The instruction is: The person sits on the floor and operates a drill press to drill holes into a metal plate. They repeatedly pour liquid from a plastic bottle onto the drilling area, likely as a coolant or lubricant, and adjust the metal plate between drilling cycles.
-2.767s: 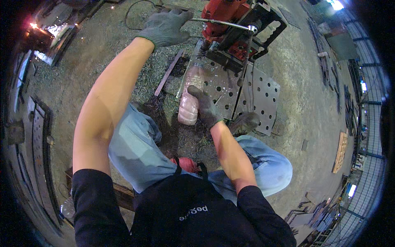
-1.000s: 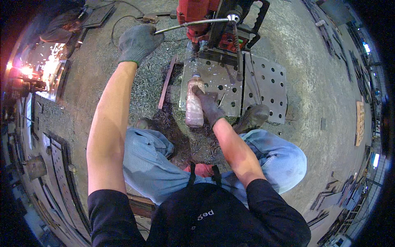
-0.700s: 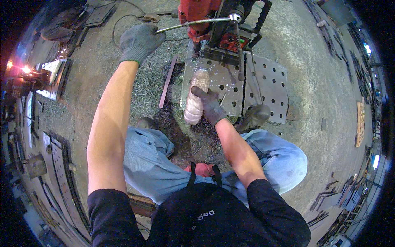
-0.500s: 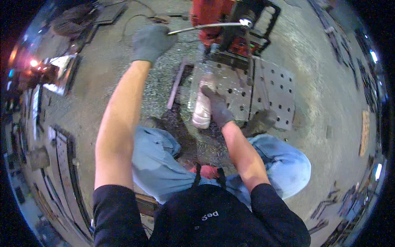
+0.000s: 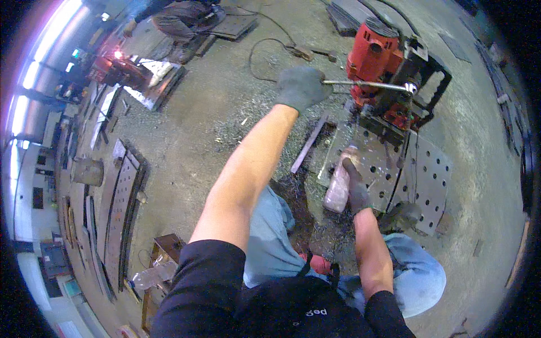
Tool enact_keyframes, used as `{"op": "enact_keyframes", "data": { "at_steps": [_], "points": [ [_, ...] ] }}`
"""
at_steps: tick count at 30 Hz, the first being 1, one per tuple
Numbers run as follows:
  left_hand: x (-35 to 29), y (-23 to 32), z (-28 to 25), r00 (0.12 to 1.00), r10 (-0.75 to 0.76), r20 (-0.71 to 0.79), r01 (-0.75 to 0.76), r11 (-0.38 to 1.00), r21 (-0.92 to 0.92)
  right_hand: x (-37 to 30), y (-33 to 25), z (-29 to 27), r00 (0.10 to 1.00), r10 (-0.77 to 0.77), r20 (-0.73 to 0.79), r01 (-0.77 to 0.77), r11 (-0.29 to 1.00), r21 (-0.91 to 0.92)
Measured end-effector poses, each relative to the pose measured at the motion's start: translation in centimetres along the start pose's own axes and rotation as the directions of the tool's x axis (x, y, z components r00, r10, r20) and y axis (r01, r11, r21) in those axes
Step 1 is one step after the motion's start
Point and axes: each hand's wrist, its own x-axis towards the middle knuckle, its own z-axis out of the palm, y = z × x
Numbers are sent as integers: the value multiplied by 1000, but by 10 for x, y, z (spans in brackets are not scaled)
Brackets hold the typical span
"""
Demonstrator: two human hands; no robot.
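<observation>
Grey knit fabric covers the left hand [image 5: 303, 89], closed in a fist round the end of a slim, shiny metal lever [image 5: 366, 84] on a red-housed drill [image 5: 372, 59]. Darkly gloved, the right hand [image 5: 357, 190] wraps snugly round a ribbed, translucent plastic bottle [image 5: 337, 192], slanting over the near left corner of a flat steel plate [image 5: 383, 176] pierced with round holes; I cannot tell whether they touch.

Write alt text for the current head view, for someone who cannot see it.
A person's gloved left hand grips a metal lever on a red portable drill press, while the gloved right hand holds a pinkish plastic bottle at the near edge of a perforated metal plate. Metal shavings litter the floor; another person is partly visible at upper left.
</observation>
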Motion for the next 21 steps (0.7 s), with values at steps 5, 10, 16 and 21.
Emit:
{"op": "enact_keyframes", "data": {
  "at_steps": [5, 10, 16, 21],
  "points": [
    [-1, 10, -4, 1000, -20, 3, 20, 999, -35, 6, -2, -5, 988, -153, -4, 153, 988, 16],
    [-4, 3, -5, 999, -40, 22, 40, 999, -23, 2, -11, 8, 913, -399, -86, 373, 901, -222],
    [-5, 8, -8, 1000, -20, 1, 20, 999, -42, 0, -10, 18, 919, -363, -151, 343, 928, -144],
    [1, 4, -2, 1000, -3, 13, 2, 1000, 25, -21, -23, 41, 966, -243, -92, 229, 963, -140]
  ]
}}
